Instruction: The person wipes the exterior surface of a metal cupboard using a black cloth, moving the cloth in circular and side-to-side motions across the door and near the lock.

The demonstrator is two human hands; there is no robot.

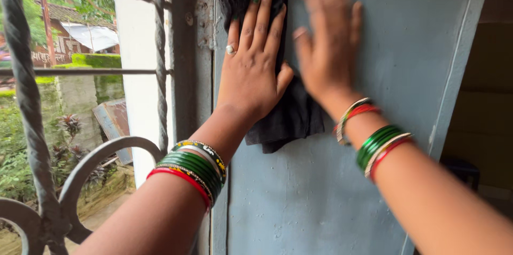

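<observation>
Black cloth (288, 116) half-hidden under hands (256, 68)

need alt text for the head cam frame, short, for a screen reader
Left hand presses a dark cloth flat against a grey-blue painted door, while the right hand, motion-blurred, lies on the door beside it, its heel over the cloth's edge. Both wrists wear green and red bangles. To the left, a twisted metal grille looks out on plants and a shed.

Cloth (288, 116) on door (331, 191), under both hands; grille (32, 126) left.

Soft daylight from left, motion-blurred right hand (327, 36)
</observation>
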